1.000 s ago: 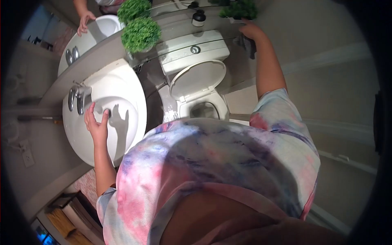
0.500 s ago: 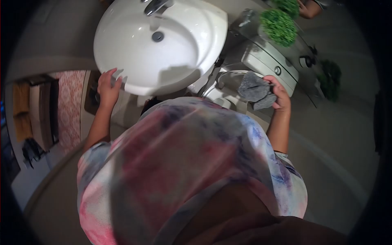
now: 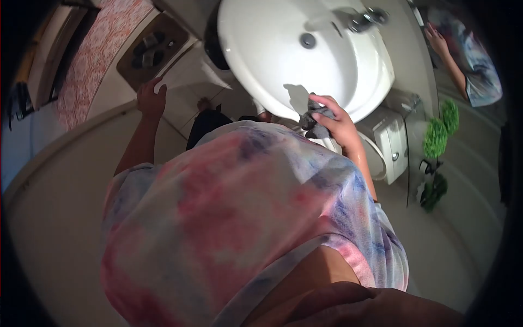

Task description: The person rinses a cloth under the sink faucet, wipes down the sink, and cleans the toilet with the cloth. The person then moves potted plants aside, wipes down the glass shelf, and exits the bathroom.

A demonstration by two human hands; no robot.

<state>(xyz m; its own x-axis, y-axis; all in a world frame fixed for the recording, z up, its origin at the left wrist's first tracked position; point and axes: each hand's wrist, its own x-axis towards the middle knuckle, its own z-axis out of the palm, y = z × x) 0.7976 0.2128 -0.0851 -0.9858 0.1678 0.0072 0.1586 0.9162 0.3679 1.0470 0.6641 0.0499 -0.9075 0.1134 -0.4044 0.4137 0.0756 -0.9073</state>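
My right hand (image 3: 340, 124) is closed round a bunched grey cloth (image 3: 316, 116) at the front rim of the white sink (image 3: 272, 71). The cloth hangs over or just beside the rim; contact with it cannot be told. Off to the left, near the door edge, my left hand (image 3: 151, 99) holds nothing, thumb and fingers apart. Inside the basin is a grey drain plug (image 3: 308, 40), with a chrome faucet (image 3: 368, 19) behind it.
The toilet (image 3: 391, 147) stands right of the sink, below a mirror (image 3: 463, 65). Green plants (image 3: 435, 138) are on the ledge. A brown mat (image 3: 155, 46) with dark slippers lies in the doorway at upper left.
My view has turned left, away from the toilet. The grey cloth, by the plant and then over the toilet before, is now at the sink's front rim in my right hand.
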